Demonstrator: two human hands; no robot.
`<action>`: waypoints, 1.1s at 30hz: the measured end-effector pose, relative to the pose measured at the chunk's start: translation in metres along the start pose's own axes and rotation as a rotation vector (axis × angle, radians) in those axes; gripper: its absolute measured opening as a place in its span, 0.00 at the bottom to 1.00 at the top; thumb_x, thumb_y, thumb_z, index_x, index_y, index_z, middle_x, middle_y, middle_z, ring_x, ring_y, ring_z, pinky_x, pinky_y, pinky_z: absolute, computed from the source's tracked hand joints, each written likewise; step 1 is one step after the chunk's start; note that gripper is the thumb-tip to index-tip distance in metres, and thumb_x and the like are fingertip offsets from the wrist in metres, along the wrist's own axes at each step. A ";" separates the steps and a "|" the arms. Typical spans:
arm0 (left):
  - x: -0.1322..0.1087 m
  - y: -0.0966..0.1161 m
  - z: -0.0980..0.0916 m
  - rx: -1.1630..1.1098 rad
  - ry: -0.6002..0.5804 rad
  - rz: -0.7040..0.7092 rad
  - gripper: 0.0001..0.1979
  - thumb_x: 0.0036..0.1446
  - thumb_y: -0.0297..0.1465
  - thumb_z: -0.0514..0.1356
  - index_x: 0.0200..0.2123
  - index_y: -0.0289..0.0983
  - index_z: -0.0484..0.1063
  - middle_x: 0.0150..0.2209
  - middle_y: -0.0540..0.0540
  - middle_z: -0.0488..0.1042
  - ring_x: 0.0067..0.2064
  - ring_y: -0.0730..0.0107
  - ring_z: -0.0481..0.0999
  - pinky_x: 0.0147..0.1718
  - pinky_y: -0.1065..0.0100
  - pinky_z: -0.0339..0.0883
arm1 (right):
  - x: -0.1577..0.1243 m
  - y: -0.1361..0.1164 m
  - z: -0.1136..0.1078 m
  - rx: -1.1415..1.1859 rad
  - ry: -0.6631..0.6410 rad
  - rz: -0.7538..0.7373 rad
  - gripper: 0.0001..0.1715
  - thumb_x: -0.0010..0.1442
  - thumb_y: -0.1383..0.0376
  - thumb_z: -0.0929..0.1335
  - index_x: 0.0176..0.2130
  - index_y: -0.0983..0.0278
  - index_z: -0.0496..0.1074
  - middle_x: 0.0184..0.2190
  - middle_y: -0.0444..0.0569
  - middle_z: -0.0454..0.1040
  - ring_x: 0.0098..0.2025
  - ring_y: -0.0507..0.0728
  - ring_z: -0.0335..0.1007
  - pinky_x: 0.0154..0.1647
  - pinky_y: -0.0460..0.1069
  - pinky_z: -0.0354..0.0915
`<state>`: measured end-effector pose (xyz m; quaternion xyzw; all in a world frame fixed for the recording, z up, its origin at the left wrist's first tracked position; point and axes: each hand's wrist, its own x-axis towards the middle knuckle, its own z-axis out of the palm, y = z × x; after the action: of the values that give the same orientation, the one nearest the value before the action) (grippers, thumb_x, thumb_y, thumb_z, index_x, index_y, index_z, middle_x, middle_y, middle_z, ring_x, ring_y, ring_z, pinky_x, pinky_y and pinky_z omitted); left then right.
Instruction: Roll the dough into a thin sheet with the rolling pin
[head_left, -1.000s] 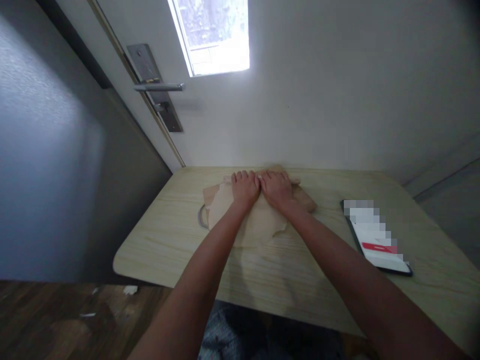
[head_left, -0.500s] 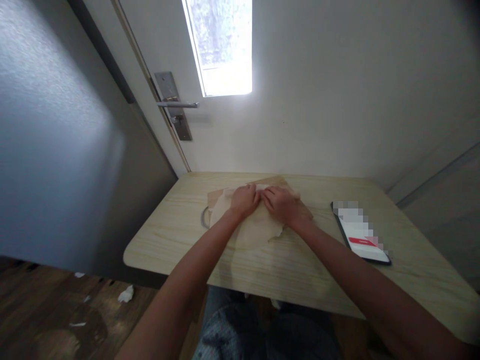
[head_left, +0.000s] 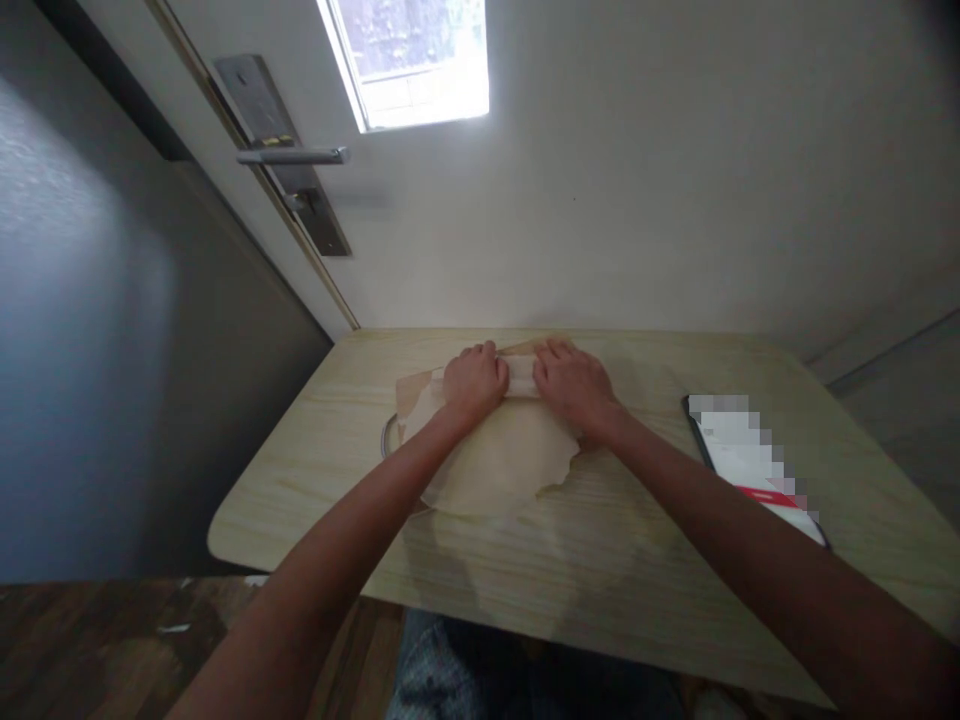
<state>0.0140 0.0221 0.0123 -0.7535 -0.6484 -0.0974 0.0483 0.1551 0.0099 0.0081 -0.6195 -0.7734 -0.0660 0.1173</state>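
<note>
A thin beige sheet (head_left: 502, 460) that looks like paper, with an uneven torn edge, lies on the table. Its far edge is folded or rolled into a paler strip (head_left: 523, 378). My left hand (head_left: 476, 380) closes over the left part of that strip. Across a short gap, my right hand (head_left: 574, 385) grips the right part, fingers curled over the far side. Under the sheet is a browner piece (head_left: 412, 390), mostly covered. A grey curved band (head_left: 387, 436) pokes out at the left; the rest of it is hidden.
The pale wooden table (head_left: 300, 480) stands against a white door with a metal handle (head_left: 292, 157) and a bright window pane. A phone (head_left: 750, 460) with a lit, partly blurred screen lies to the right, near my right forearm. Scraps lie on the floor at left.
My hands have moved apart along the far edge, showing the pale rolled strip between them. The view has shifted, bringing the door handle higher and further left.
</note>
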 end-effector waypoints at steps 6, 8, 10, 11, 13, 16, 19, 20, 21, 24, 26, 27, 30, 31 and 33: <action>0.034 -0.003 0.006 -0.063 -0.044 -0.085 0.16 0.56 0.36 0.42 0.40 0.35 0.63 0.38 0.41 0.71 0.40 0.62 0.69 0.35 0.65 0.61 | 0.032 0.012 0.010 0.043 -0.129 0.088 0.27 0.58 0.61 0.53 0.55 0.67 0.56 0.54 0.58 0.57 0.55 0.62 0.51 0.50 0.61 0.49; 0.044 -0.004 0.009 -0.084 -0.038 -0.093 0.15 0.56 0.36 0.43 0.39 0.35 0.63 0.38 0.40 0.71 0.39 0.63 0.70 0.35 0.66 0.61 | 0.041 0.015 0.013 0.059 -0.147 0.116 0.28 0.57 0.60 0.54 0.55 0.67 0.55 0.54 0.59 0.57 0.54 0.64 0.51 0.49 0.61 0.50; 0.054 -0.005 0.012 -0.093 -0.039 -0.101 0.15 0.56 0.34 0.43 0.39 0.34 0.64 0.38 0.40 0.70 0.40 0.63 0.69 0.35 0.66 0.61 | 0.049 0.017 0.015 0.074 -0.151 0.136 0.28 0.57 0.60 0.54 0.54 0.67 0.56 0.53 0.59 0.59 0.53 0.64 0.53 0.48 0.61 0.52; 0.058 -0.005 0.013 -0.094 -0.042 -0.103 0.15 0.56 0.34 0.43 0.39 0.34 0.64 0.38 0.39 0.70 0.40 0.63 0.69 0.35 0.66 0.61 | 0.052 0.018 0.015 0.081 -0.150 0.146 0.27 0.57 0.60 0.55 0.54 0.67 0.57 0.51 0.59 0.61 0.52 0.64 0.55 0.47 0.60 0.53; 0.065 -0.006 0.015 -0.094 -0.045 -0.098 0.15 0.56 0.33 0.42 0.39 0.34 0.64 0.38 0.39 0.70 0.40 0.63 0.69 0.36 0.66 0.61 | 0.058 0.019 0.016 0.091 -0.140 0.157 0.25 0.56 0.60 0.55 0.50 0.69 0.60 0.46 0.59 0.66 0.48 0.63 0.60 0.44 0.57 0.56; 0.071 -0.005 0.018 -0.090 -0.024 -0.064 0.16 0.56 0.32 0.42 0.39 0.34 0.65 0.38 0.39 0.70 0.41 0.63 0.68 0.37 0.66 0.61 | 0.064 0.020 0.017 0.091 -0.101 0.156 0.21 0.56 0.60 0.56 0.44 0.70 0.65 0.40 0.59 0.69 0.42 0.61 0.64 0.40 0.52 0.59; 0.074 -0.005 0.019 -0.086 -0.030 -0.041 0.16 0.56 0.32 0.41 0.38 0.33 0.66 0.38 0.38 0.70 0.41 0.63 0.69 0.37 0.66 0.61 | 0.066 0.021 0.018 0.079 -0.068 0.138 0.19 0.56 0.61 0.56 0.41 0.70 0.66 0.40 0.59 0.68 0.42 0.59 0.64 0.38 0.49 0.59; 0.075 -0.005 0.019 -0.085 -0.042 -0.038 0.16 0.56 0.32 0.41 0.38 0.33 0.66 0.38 0.38 0.70 0.41 0.63 0.69 0.37 0.66 0.61 | 0.067 0.021 0.018 0.076 -0.070 0.134 0.19 0.57 0.61 0.56 0.41 0.70 0.66 0.39 0.59 0.68 0.42 0.59 0.64 0.38 0.49 0.58; 0.075 -0.005 0.020 -0.083 -0.053 -0.036 0.17 0.56 0.32 0.42 0.37 0.32 0.67 0.38 0.38 0.70 0.40 0.63 0.69 0.37 0.66 0.61 | 0.067 0.021 0.018 0.076 -0.076 0.133 0.19 0.57 0.61 0.56 0.40 0.70 0.66 0.39 0.59 0.68 0.42 0.58 0.64 0.38 0.49 0.58; 0.075 -0.006 0.020 -0.074 -0.051 -0.040 0.17 0.56 0.32 0.41 0.37 0.32 0.67 0.37 0.38 0.71 0.40 0.63 0.69 0.37 0.67 0.62 | 0.067 0.021 0.017 0.089 -0.105 0.142 0.20 0.57 0.61 0.55 0.40 0.71 0.66 0.39 0.59 0.68 0.42 0.58 0.63 0.39 0.49 0.58; 0.073 -0.006 0.019 -0.068 -0.032 -0.051 0.18 0.56 0.32 0.41 0.37 0.32 0.68 0.37 0.38 0.71 0.40 0.64 0.70 0.37 0.67 0.62 | 0.065 0.020 0.016 0.095 -0.120 0.154 0.21 0.57 0.61 0.54 0.40 0.71 0.66 0.39 0.59 0.68 0.43 0.59 0.63 0.39 0.49 0.58; 0.071 -0.006 0.018 -0.066 -0.027 -0.059 0.18 0.56 0.32 0.41 0.37 0.32 0.68 0.37 0.38 0.71 0.40 0.64 0.70 0.37 0.67 0.62 | 0.064 0.020 0.015 0.096 -0.129 0.163 0.21 0.57 0.61 0.54 0.41 0.71 0.66 0.39 0.59 0.68 0.43 0.59 0.63 0.39 0.49 0.58; 0.065 -0.005 0.015 -0.071 -0.041 -0.086 0.18 0.55 0.32 0.42 0.38 0.32 0.68 0.38 0.37 0.71 0.40 0.64 0.70 0.37 0.67 0.62 | 0.057 0.017 0.012 0.085 -0.158 0.187 0.22 0.57 0.61 0.53 0.41 0.70 0.67 0.39 0.59 0.69 0.42 0.59 0.64 0.39 0.50 0.58; 0.062 -0.005 0.015 -0.077 -0.052 -0.099 0.18 0.54 0.32 0.43 0.38 0.32 0.68 0.38 0.37 0.71 0.40 0.63 0.70 0.37 0.67 0.62 | 0.054 0.016 0.011 0.078 -0.161 0.190 0.22 0.57 0.61 0.53 0.41 0.70 0.67 0.39 0.58 0.69 0.42 0.60 0.64 0.40 0.51 0.58; 0.057 -0.005 0.013 -0.088 -0.074 -0.122 0.18 0.54 0.33 0.43 0.39 0.32 0.69 0.39 0.37 0.71 0.41 0.62 0.70 0.37 0.66 0.62 | 0.048 0.013 0.009 0.062 -0.147 0.184 0.23 0.57 0.61 0.53 0.43 0.70 0.66 0.41 0.58 0.68 0.44 0.60 0.62 0.42 0.53 0.58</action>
<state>0.0180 0.0805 0.0109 -0.7170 -0.6896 -0.1009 -0.0150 0.1572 0.0604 0.0110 -0.6871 -0.7214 0.0144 0.0850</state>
